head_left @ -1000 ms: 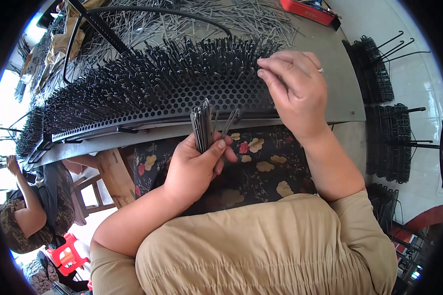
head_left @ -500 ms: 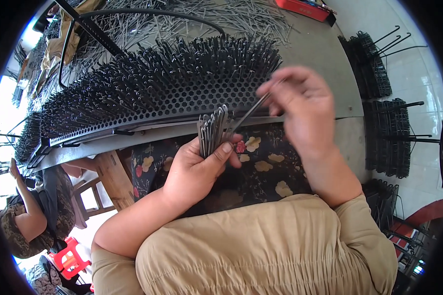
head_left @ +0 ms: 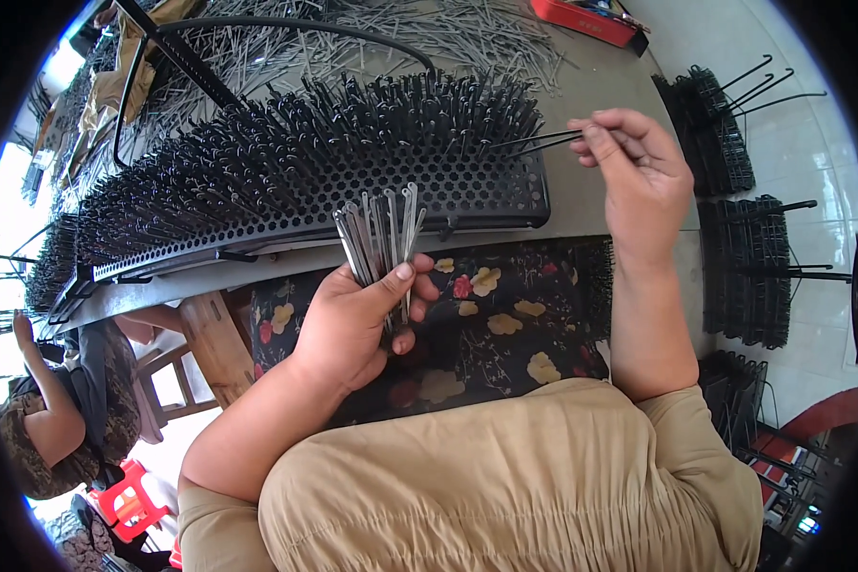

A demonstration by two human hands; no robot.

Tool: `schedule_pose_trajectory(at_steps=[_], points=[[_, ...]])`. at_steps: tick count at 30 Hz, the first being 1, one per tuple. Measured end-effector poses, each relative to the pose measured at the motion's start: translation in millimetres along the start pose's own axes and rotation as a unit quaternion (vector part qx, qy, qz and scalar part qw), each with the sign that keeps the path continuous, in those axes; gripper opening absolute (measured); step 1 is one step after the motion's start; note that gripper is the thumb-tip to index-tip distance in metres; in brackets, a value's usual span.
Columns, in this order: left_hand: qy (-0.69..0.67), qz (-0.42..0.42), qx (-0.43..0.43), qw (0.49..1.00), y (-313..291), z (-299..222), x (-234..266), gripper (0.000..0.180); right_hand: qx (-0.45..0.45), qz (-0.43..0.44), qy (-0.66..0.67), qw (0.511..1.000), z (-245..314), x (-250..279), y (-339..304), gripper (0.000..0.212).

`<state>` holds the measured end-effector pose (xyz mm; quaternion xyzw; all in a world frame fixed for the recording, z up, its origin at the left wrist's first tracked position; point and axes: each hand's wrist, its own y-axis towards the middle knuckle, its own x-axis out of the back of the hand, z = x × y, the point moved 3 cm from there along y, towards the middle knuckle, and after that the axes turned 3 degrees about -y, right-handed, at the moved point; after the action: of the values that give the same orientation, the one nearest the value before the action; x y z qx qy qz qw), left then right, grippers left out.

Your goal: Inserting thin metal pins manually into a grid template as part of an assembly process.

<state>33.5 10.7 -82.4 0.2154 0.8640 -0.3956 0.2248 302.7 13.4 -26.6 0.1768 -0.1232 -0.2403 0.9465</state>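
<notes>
Grey metal rods are clasped near centre by the left hand, fanned presumably so each stays reachable, while thin dark rods are pinched at two o'clock between the right hand's fingers, beside the perforated black rack.

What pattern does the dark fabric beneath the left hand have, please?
Yellow and red flowers on black fabric, clearest in the head view.

Fanned grey metal strips and thin dark rods point toward a perforated rack.
</notes>
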Motion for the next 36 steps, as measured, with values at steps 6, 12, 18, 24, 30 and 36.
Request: schedule_pose_trajectory(at_steps=[6, 12, 18, 24, 30, 36], points=[[-0.019, -0.003, -0.019, 1.000, -1, -5, -1, 0.023, 0.177, 0.078, -0.086, 0.977, 11, -8, 3, 0.011], [-0.024, 0.025, -0.013, 0.999, 1, -7, 5, 0.021, 0.085, 0.044, -0.019, 0.995, 3, -8, 5, 0.012], [-0.018, 0.001, 0.000, 1.000, 0, -6, 6, 0.020, 0.017, 0.008, 0.092, 0.996, -11, -5, 13, 0.013], [-0.004, -0.014, -0.008, 1.000, -2, -7, 5, 0.017, 0.033, -0.008, 0.084, 0.996, -7, 0, 13, 0.014], [0.018, -0.020, -0.008, 1.000, -1, -7, 5, 0.016, 0.203, 0.123, -0.101, 0.966, 13, -11, 10, 0.017], [0.038, -0.041, -0.021, 0.998, 0, -6, 6, 0.015, 0.320, 0.159, -0.174, 0.918, 31, -24, 11, 0.017]])
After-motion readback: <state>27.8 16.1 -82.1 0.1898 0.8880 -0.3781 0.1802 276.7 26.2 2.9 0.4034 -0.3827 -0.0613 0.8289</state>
